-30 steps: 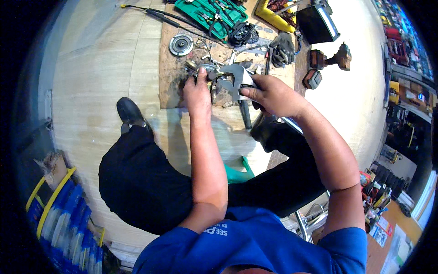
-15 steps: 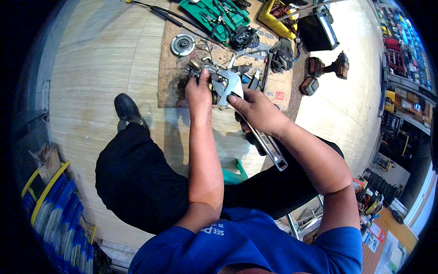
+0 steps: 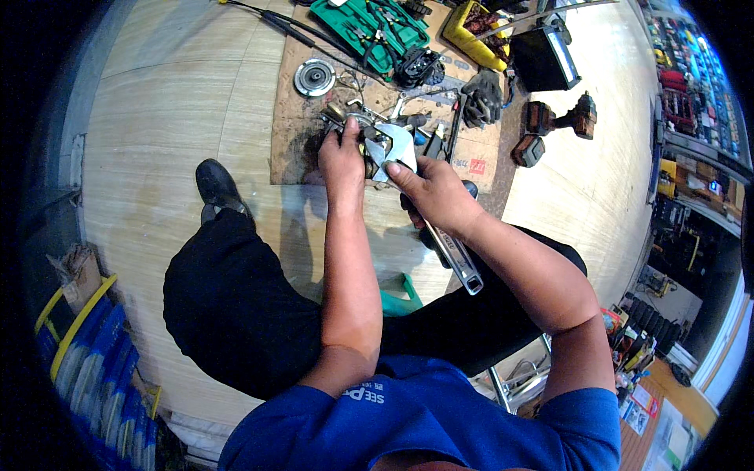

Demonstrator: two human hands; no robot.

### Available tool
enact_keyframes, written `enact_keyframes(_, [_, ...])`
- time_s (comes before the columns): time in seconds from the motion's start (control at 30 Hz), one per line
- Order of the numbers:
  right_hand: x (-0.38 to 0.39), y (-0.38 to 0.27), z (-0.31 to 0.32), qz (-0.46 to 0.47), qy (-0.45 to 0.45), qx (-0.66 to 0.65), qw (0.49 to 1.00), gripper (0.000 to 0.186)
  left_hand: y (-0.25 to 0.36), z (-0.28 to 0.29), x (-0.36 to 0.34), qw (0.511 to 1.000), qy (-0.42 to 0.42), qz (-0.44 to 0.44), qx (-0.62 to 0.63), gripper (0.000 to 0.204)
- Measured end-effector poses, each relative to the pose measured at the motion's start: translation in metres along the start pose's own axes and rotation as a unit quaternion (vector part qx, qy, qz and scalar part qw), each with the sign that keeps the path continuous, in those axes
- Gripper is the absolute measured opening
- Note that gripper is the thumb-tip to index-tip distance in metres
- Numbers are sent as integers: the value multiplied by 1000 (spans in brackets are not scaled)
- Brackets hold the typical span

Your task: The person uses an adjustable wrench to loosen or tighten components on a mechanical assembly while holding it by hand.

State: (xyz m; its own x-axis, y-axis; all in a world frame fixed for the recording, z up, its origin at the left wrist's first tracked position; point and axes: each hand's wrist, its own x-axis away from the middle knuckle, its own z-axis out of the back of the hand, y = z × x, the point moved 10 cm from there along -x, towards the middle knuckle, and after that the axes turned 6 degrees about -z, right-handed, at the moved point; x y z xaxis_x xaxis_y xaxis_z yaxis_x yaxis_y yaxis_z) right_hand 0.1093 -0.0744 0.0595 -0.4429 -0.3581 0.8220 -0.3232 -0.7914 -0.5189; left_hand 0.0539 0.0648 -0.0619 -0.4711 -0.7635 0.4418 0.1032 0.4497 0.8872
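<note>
Steel wrench point(image 3: 428, 204) is gripped in the right hand point(image 3: 436, 192), jaws set on the greasy metal part point(image 3: 369, 145) at the cardboard mat's point(image 3: 294, 141) near edge; left hand point(image 3: 342, 157) clamps it. Work looks midway, still unfinished.

The big adjustable wrench point(image 3: 428, 212) of bright polished steel is looking smooth and shiny, catching light along its handle. The flat brown cardboard sheet point(image 3: 302, 133) under the parts is looking matt, rough and oil-stained. The pale wooden plank floor point(image 3: 173, 118) is showing a smooth, slightly glossy finish. The green plastic tool tray point(image 3: 365, 23) is shining a bit, and the dark fabric work glove point(image 3: 483, 96) is looking dull and grubby.
</note>
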Motion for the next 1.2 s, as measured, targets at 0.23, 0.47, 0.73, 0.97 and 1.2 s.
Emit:
enact_keyframes(0.23, [-4,4,-2,14,-7,-9,1000,41,-1,0,-1,1000,-1,-6,-24,43])
enact_keyframes(0.47, [4,-6,-4,2,12,-4,1000,36,-7,2,-2,1000,-8,5,-30,42])
enact_keyframes(0.73, [-1,4,-9,9,15,-24,1000,38,-6,-3,0,999,6,7,44,37])
enact_keyframes(0.97, [11,6,-30,-31,11,-115,993,35,-12,-1,-4,999,-10,19,37,35])
enact_keyframes(1.2, [11,9,-41,-20,-2,-176,984,29,-2,-9,7,990,-24,65,127,32])
